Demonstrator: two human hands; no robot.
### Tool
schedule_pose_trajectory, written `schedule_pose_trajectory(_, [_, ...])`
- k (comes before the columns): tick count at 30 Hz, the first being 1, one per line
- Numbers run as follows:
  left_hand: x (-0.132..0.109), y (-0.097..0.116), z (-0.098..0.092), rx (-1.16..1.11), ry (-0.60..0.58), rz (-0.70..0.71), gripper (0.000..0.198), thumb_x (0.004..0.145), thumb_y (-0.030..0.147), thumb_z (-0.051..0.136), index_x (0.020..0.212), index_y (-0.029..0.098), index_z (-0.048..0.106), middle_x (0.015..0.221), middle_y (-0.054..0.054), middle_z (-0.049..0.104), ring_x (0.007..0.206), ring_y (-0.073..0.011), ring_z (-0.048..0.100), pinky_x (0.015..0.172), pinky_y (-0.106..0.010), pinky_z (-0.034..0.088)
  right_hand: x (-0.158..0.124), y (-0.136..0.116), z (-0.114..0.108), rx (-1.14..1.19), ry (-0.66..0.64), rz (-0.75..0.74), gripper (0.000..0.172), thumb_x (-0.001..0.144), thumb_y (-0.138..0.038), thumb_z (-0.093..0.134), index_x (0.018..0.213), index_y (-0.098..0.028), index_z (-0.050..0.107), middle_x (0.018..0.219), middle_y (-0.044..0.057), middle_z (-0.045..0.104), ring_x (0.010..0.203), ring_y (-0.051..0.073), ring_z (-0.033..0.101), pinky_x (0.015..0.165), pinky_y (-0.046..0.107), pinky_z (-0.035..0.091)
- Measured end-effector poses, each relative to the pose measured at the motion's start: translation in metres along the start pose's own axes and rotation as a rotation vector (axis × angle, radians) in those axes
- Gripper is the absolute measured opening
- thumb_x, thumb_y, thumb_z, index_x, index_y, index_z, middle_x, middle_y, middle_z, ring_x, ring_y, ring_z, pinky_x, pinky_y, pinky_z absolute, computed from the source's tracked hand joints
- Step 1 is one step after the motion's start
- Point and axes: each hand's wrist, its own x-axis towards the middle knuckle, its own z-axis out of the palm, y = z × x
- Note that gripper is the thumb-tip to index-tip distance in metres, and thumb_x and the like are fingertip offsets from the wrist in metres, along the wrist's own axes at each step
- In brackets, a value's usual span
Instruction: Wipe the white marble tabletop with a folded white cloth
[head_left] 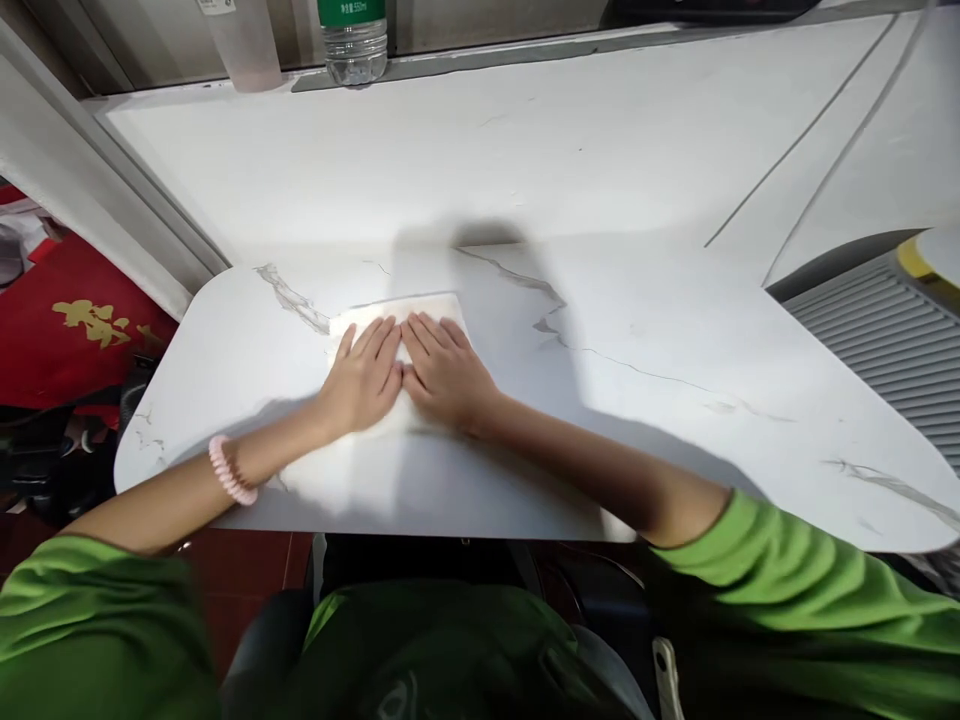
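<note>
Presses left hand (364,378) and right hand (450,378) flat, thumb to thumb, on white sheet (405,412), perhaps paper, atop table (660,330). Legible on green label (351,11) of bottle (355,52): "550ml".

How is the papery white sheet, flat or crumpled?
Flat: the white sheet looks smooth under the left hand and right hand. Hidden folds: cannot tell.

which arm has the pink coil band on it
The left arm, with the pink coil band around it; the right arm is bare below its green sleeve.
</note>
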Motion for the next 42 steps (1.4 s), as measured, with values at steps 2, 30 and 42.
schedule_pose_trajectory(2, [0.032,-0.023,0.005,-0.005,-0.006,-0.002,0.052,0.097,0.024,0.027,0.146,0.010,0.036,0.154,-0.015,0.036,0.145,-0.0251,0.028,0.120,-0.048,0.015,0.032,0.017,0.011,-0.003,0.030,0.019,0.058,0.093,-0.024,0.028,0.141,0.005,0.042,0.149,0.023,0.042,0.141,0.031,0.035,0.115,0.048,0.023])
schedule_pose_trajectory(30, [-0.069,0.001,-0.018,0.028,0.008,0.015,0.053,0.099,0.025,0.025,0.149,0.011,0.033,0.155,-0.014,0.035,0.146,-0.0244,0.026,0.121,-0.049,0.016,-0.031,-0.066,0.005,0.023,0.086,0.002,0.058,0.093,-0.026,0.032,0.140,0.005,0.045,0.147,0.025,0.043,0.141,0.034,0.035,0.117,0.053,0.024])
schedule_pose_trajectory(42, [-0.104,-0.032,-0.030,0.076,-0.027,-0.038,0.055,0.098,0.026,0.021,0.148,0.006,0.034,0.154,-0.016,0.035,0.146,-0.0247,0.026,0.121,-0.049,0.018,-0.012,-0.104,0.010,0.073,0.052,-0.124,0.060,0.094,-0.029,0.031,0.141,0.007,0.043,0.149,0.026,0.040,0.142,0.037,0.032,0.118,0.055,0.022])
